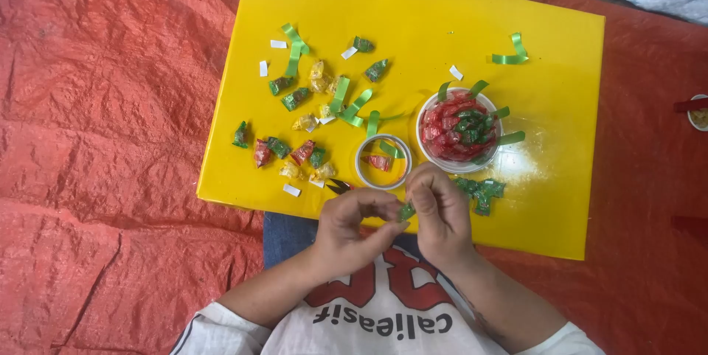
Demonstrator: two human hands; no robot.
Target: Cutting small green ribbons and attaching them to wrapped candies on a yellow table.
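My left hand (pixel 352 224) and my right hand (pixel 439 211) meet just in front of the yellow board (pixel 560 200), both pinching one small green wrapped candy (pixel 406 212) between their fingertips. Right behind my hands a roll of clear tape (pixel 383 161) lies flat with a red candy inside its ring. A white bowl (pixel 458 131) full of red and green candies, with green ribbon strips stuck on its rim, stands to the right of the tape. Small scissors (pixel 339 186) lie by my left hand.
Loose green, red and yellow candies (pixel 291 154), green ribbon strips (pixel 296 47) and white paper bits lie scattered over the board's left half. A cluster of green candies (pixel 481 190) sits near my right hand. A red tarp (pixel 110 141) surrounds the board.
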